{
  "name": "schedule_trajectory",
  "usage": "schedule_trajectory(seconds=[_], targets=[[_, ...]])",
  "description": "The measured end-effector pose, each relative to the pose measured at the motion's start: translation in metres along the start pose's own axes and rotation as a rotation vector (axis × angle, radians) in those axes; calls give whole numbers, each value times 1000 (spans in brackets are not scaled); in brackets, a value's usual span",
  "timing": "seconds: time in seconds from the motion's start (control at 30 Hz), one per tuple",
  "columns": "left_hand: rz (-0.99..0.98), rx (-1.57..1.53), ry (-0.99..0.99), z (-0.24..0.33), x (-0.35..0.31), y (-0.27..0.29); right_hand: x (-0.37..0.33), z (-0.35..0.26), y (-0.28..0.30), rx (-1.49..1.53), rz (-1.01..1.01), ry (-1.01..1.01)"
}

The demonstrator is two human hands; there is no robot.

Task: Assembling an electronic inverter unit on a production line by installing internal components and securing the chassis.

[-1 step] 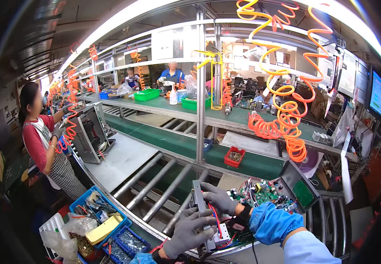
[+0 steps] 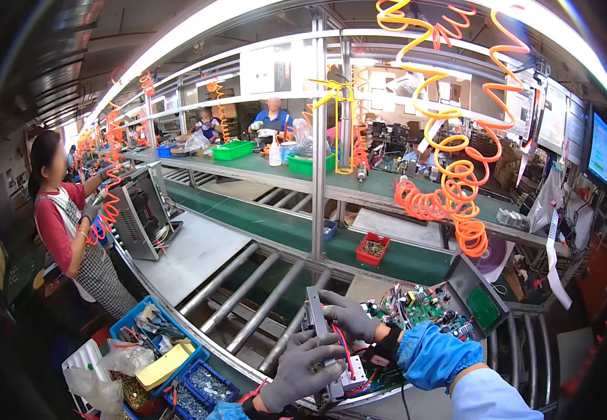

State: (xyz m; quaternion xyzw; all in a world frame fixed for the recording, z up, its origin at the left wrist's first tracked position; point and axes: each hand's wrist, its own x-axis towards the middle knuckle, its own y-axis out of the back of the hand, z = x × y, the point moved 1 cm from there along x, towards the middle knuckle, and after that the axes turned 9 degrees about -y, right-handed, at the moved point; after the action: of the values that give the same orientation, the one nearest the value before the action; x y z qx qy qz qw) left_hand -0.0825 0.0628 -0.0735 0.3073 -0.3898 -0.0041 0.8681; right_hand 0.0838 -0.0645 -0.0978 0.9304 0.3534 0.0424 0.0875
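Note:
Grey work gloves cover both of my hands. Upright in front of me is a grey metal panel [image 2: 315,308], part of an electronic unit. My right hand [image 2: 349,315] grips its upper part, fingers hooked over the edge. Lower down, my left hand [image 2: 302,371] holds the panel's near side with bent fingers; its thumb side is partly hidden. Red wires [image 2: 345,343] run beside the panel to a white block [image 2: 352,374] under my hands. To the right lie green circuit boards [image 2: 415,308] crowded with parts, next to a grey case with an open lid [image 2: 475,294].
Metal rollers [image 2: 254,297] stretch to the left. A blue bin [image 2: 198,350] and small trays of screws stand at lower left. A red screw box [image 2: 372,250] sits beyond the rollers. Orange coiled hoses [image 2: 450,189] hang at right. A co-worker [image 2: 65,224] handles another unit at left.

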Motion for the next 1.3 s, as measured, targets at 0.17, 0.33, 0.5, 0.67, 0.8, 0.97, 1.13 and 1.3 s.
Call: schedule_trajectory(seconds=[0.17,0.33,0.5,0.67,0.8,0.97,1.13,1.3], targets=[[-25,0,26,-1,3,-1,6,3,1,234,-53,-30],[-42,-43,38,-7,7,-1,15,13,0,181,28,-47],[57,137,-27,-40,31,-3,-11,-18,10,77,-113,-76],[95,-567,360,-109,71,-10,-107,-53,43,-616,321,-76],[-56,-1041,513,-134,79,-22,-235,-35,110,-607,965,155],[258,-1057,447,-123,64,-43,-316,39,218,-579,1618,-64],[431,-1061,392,-125,71,-57,-266,93,257,-384,1676,292],[541,-1005,374,-98,52,-69,-220,91,322,-355,1441,343]])
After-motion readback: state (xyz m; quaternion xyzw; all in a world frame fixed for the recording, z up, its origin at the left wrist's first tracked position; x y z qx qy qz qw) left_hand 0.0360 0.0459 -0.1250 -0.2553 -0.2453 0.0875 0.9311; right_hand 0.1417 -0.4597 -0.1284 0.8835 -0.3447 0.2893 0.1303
